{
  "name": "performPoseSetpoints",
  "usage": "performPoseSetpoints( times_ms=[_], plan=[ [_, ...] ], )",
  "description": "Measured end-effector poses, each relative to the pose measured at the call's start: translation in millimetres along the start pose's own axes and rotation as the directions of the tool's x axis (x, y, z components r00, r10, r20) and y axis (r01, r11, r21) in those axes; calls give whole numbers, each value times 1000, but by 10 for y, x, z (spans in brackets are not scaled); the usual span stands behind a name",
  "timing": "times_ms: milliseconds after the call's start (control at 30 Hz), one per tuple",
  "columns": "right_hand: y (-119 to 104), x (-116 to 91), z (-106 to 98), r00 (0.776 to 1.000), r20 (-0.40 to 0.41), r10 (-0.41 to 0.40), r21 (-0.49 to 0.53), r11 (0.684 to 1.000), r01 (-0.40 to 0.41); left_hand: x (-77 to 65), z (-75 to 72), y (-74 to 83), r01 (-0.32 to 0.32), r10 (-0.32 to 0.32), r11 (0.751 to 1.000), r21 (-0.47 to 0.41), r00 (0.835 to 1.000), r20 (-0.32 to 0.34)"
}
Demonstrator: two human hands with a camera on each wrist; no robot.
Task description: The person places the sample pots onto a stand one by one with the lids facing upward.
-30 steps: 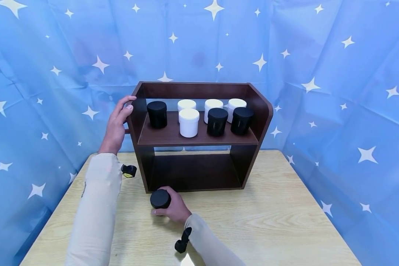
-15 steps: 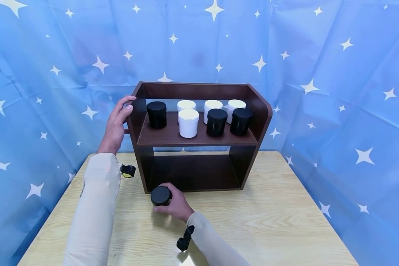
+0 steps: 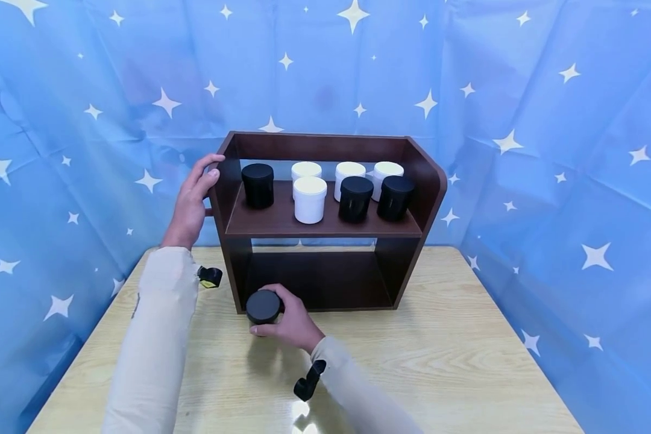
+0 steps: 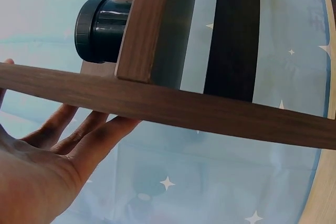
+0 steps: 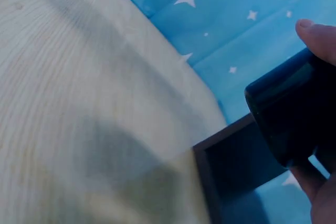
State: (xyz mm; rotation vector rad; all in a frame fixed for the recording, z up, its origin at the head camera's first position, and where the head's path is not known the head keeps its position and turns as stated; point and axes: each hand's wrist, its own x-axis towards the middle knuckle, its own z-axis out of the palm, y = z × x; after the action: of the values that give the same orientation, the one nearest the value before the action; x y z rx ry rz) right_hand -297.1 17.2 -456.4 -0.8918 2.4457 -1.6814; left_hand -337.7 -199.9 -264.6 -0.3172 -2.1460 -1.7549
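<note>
My right hand (image 3: 295, 322) grips a black lidded jar (image 3: 263, 306) by its side, thumb and fingers around it. The jar is upright and lifted off the table, near the lower front left corner of a dark brown two-tier shelf (image 3: 325, 229). In the right wrist view, the jar (image 5: 291, 111) hangs clear of the tabletop. My left hand (image 3: 190, 202) rests against the shelf's left side panel. The left wrist view shows its fingers (image 4: 102, 142) extended along the outer face of that panel (image 4: 173, 111).
On the upper tier stand several white jars (image 3: 309, 202) and black jars (image 3: 355, 200), including a black one (image 3: 258, 185) at the left. Below lies the lower tier (image 3: 320, 280). The shelf stands on a light wooden table (image 3: 456, 355), with a blue star-patterned curtain (image 3: 325, 72) behind.
My right hand has raised the black jar and brought it forward, closer to the shelf's lower tier. My left hand has stayed at the side panel.
</note>
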Motion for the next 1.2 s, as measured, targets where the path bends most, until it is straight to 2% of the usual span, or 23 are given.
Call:
performPoseSetpoints(
  times_ms=[167,467,600,833,1000,1200],
  plan=[
    [-145,36,-167,999,15,-46,-6,999,46,16,3,-12,-2,2,1000,7,1000,-4],
    [-378,92,-411,996,72,-46,-6,999,46,70,-40,-112,0,-1,1000,-7,1000,-6],
    [-497,128,-491,996,65,-63,-8,998,63,57,-23,-77,0,0,1000,-2,1000,-7],
    [-680,211,-599,994,59,-92,-15,996,93,-24,13,70,0,0,1000,-4,1000,-5],
    [-763,269,-671,993,45,-111,-7,994,111,13,13,1,-8,8,1000,-2,1000,-8],
    [-916,363,-771,989,19,-147,2,989,147,-40,29,77,-9,9,1000,-3,1000,-8]
  ],
)
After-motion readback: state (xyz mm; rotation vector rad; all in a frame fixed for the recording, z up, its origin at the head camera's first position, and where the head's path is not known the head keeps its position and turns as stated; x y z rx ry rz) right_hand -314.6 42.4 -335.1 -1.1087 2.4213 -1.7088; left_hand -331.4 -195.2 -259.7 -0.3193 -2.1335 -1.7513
